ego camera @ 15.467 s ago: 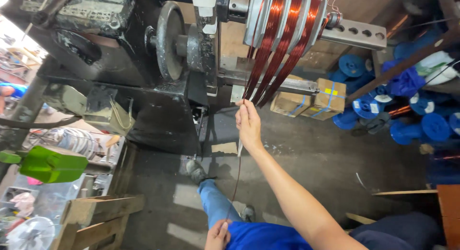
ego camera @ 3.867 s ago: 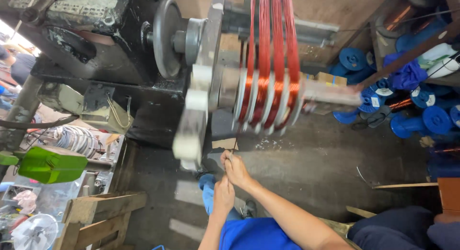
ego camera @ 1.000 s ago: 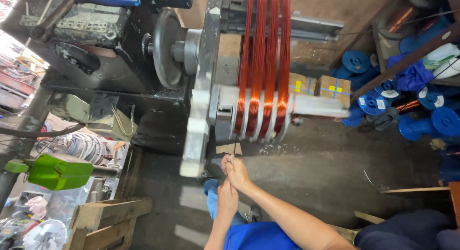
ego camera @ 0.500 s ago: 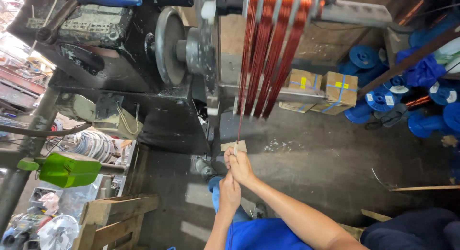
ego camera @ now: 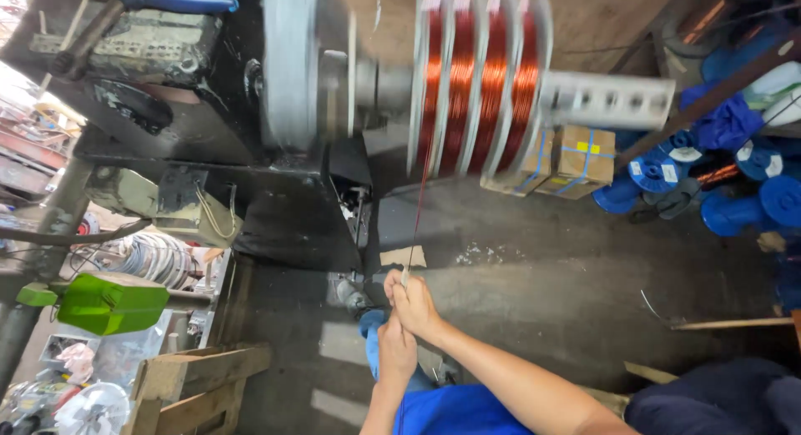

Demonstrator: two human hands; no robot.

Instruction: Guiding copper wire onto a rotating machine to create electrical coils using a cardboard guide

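A grimy workshop floor (ego camera: 534, 293) lies under us, blue spools (ego camera: 734, 185) at 3 o'clock, a green can (ego camera: 108, 301) at 8 o'clock. At 12 o'clock the winder (ego camera: 292, 68) blurs, its former (ego camera: 480, 80) banded with copper coils. We pinch the wire (ego camera: 420, 201) in our right hand (ego camera: 415, 301), left hand (ego camera: 395, 352) closed on it just below. We judge the wire thin, light, springy and slick, easily kinked, best gripped close under the coil between fingertips
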